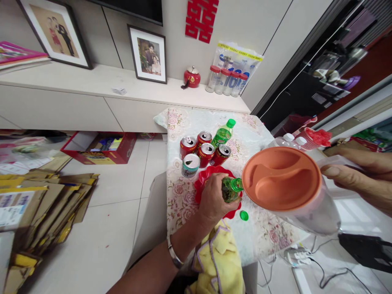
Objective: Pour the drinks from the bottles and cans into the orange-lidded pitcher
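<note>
My left hand is wrapped round a green plastic bottle, uncapped and tilted with its mouth to the right, over a red scalloped plate. In my right hand is the handle of a clear pitcher with an orange lid, tipped toward the bottle. The lid's edge is close to the bottle mouth; whether they touch I cannot tell. A green cap lies beside the plate. Behind it stand several red cans, a teal can and another green bottle with its cap on.
A yellow cloth lies at the table's near edge. A floral tablecloth covers the table. Beyond is a white cabinet with lidded jars. Flattened cardboard is stacked on the left floor; cables run at right.
</note>
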`<action>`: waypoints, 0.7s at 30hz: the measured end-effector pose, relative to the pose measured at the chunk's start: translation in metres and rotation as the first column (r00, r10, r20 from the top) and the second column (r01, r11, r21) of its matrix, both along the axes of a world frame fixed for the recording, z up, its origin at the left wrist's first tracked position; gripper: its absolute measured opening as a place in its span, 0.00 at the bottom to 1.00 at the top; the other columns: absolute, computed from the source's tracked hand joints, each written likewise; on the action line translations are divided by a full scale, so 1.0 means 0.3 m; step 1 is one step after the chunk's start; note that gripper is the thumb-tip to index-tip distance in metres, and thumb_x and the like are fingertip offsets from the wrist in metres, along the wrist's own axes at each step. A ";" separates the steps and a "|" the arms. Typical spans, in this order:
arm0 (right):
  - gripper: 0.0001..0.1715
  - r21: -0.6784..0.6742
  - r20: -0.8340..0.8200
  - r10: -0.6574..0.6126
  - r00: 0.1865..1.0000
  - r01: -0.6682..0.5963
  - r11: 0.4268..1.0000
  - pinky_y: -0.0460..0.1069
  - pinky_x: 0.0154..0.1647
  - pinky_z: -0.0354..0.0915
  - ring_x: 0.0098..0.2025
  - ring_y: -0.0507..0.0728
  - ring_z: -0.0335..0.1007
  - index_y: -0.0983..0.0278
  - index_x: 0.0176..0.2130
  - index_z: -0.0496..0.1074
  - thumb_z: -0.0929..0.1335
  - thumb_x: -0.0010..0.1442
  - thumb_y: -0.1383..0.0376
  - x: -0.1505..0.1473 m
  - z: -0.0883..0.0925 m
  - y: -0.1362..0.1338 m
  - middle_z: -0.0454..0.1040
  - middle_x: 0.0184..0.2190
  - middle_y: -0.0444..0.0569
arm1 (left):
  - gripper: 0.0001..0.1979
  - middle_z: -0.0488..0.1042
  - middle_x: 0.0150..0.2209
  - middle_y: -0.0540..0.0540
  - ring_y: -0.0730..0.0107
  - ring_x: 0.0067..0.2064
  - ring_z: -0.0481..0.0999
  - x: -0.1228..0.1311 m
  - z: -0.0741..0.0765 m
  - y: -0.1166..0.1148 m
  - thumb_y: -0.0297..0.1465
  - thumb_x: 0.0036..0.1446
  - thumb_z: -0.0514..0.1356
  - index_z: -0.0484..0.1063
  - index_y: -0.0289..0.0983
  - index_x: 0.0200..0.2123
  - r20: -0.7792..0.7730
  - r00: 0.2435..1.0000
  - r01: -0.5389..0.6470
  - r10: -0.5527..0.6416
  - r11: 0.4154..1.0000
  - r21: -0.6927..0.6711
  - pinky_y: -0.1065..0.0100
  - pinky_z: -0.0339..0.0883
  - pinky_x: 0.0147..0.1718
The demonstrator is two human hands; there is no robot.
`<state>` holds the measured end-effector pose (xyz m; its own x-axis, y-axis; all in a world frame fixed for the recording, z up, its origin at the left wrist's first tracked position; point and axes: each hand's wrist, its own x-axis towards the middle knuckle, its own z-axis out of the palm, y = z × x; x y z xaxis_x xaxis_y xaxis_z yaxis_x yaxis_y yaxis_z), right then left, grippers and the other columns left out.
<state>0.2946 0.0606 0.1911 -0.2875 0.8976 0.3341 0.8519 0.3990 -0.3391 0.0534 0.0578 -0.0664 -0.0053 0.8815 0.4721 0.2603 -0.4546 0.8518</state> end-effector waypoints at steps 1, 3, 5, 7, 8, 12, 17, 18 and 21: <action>0.15 0.000 -0.007 0.002 1.000 -0.002 1.000 0.42 0.19 0.59 0.22 0.49 0.57 0.55 0.32 0.82 0.77 0.60 0.48 -0.003 0.002 -0.001 0.64 0.19 0.38 | 0.37 0.79 0.50 0.40 0.47 0.51 0.83 0.001 0.000 0.000 0.28 0.43 0.75 0.65 0.41 0.56 0.002 1.000 0.002 -0.002 1.000 -0.004 0.46 0.80 0.53; 0.15 -0.004 -0.020 0.007 1.000 -0.008 1.000 0.43 0.18 0.57 0.21 0.49 0.56 0.55 0.31 0.82 0.77 0.60 0.48 -0.008 0.003 -0.001 0.63 0.19 0.38 | 0.38 0.79 0.50 0.40 0.47 0.51 0.83 0.002 0.000 0.001 0.27 0.43 0.75 0.65 0.41 0.56 0.005 1.000 0.005 -0.005 1.000 -0.009 0.46 0.80 0.53; 0.16 -0.007 -0.018 0.009 1.000 -0.009 1.000 0.43 0.17 0.56 0.20 0.49 0.56 0.55 0.30 0.83 0.77 0.60 0.48 -0.009 0.003 -0.001 0.63 0.18 0.39 | 0.38 0.79 0.50 0.40 0.48 0.51 0.83 0.004 0.000 0.002 0.27 0.42 0.75 0.65 0.42 0.56 0.005 1.000 0.005 -0.005 1.000 -0.008 0.47 0.80 0.53; 0.16 0.002 -0.008 0.005 1.000 -0.005 1.000 0.43 0.18 0.59 0.21 0.50 0.59 0.55 0.31 0.84 0.77 0.60 0.47 -0.010 0.002 0.001 0.66 0.19 0.39 | 0.38 0.79 0.50 0.41 0.48 0.51 0.83 0.005 -0.001 0.001 0.27 0.42 0.75 0.65 0.42 0.56 0.004 1.000 0.002 -0.001 1.000 -0.007 0.47 0.80 0.53; 0.16 0.006 -0.005 -0.002 1.000 0.002 1.000 0.43 0.18 0.61 0.21 0.50 0.61 0.54 0.32 0.85 0.77 0.59 0.47 -0.011 0.001 0.001 0.68 0.19 0.39 | 0.38 0.79 0.50 0.41 0.48 0.51 0.83 0.005 -0.001 0.000 0.27 0.42 0.75 0.65 0.42 0.56 0.003 1.000 0.000 0.000 1.000 -0.006 0.47 0.80 0.53; 0.16 0.011 -0.017 -0.019 1.000 0.019 1.000 0.43 0.19 0.63 0.21 0.50 0.63 0.53 0.33 0.85 0.77 0.59 0.46 -0.014 0.000 0.002 0.71 0.20 0.39 | 0.37 0.79 0.50 0.41 0.48 0.51 0.83 0.003 0.000 -0.003 0.27 0.43 0.75 0.65 0.42 0.56 0.005 1.000 0.000 0.000 1.000 -0.003 0.48 0.80 0.53; 0.15 0.006 0.011 0.010 1.000 -0.010 1.000 0.41 0.19 0.60 0.21 0.49 0.60 0.55 0.31 0.83 0.77 0.60 0.48 -0.003 0.002 0.002 0.67 0.19 0.38 | 0.38 0.79 0.50 0.40 0.47 0.51 0.83 -0.001 0.003 -0.001 0.27 0.42 0.76 0.66 0.41 0.56 0.002 1.000 0.003 -0.003 1.000 -0.010 0.46 0.80 0.53; 0.15 0.010 0.018 0.017 1.000 -0.017 1.000 0.41 0.18 0.59 0.21 0.49 0.59 0.55 0.31 0.82 0.76 0.61 0.48 -0.001 0.002 0.003 0.65 0.18 0.38 | 0.38 0.79 0.50 0.40 0.47 0.51 0.83 -0.001 0.003 0.000 0.28 0.42 0.76 0.66 0.41 0.56 0.002 1.000 0.004 -0.004 1.000 -0.012 0.46 0.80 0.53; 0.16 0.014 0.028 0.020 0.999 -0.020 1.000 0.41 0.18 0.60 0.21 0.49 0.59 0.55 0.30 0.82 0.76 0.61 0.48 0.002 -0.001 0.004 0.65 0.19 0.38 | 0.37 0.79 0.50 0.41 0.48 0.51 0.82 -0.001 0.002 0.001 0.27 0.43 0.75 0.66 0.42 0.56 -0.001 1.000 0.003 -0.003 1.000 -0.010 0.47 0.80 0.53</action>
